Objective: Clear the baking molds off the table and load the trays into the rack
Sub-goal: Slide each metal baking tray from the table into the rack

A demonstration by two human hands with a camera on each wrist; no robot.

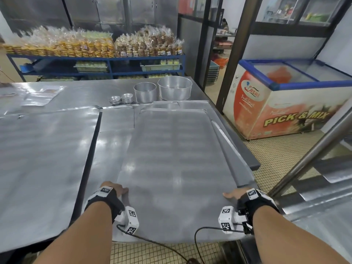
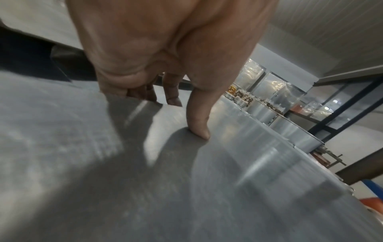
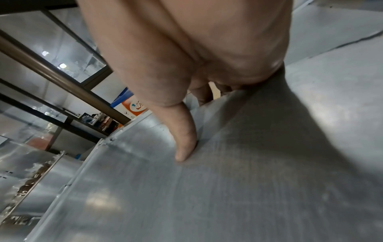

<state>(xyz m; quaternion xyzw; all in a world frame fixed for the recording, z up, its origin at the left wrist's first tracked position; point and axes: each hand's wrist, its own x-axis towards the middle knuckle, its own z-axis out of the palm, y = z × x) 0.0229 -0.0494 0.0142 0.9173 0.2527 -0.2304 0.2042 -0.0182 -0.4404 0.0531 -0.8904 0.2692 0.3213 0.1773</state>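
A large flat metal tray lies lengthwise in front of me, its near end past the table's edge. My left hand grips its left edge, thumb on top and fingers curled under. My right hand grips the right edge the same way, thumb pressed on the tray. At the table's far end stand two round baking pans and two stacks of small fluted molds.
Another tray lies to the left, and a further one pokes out under the held tray's right side. The rack with a slanted steel post stands close on the right. A chest freezer sits beyond it.
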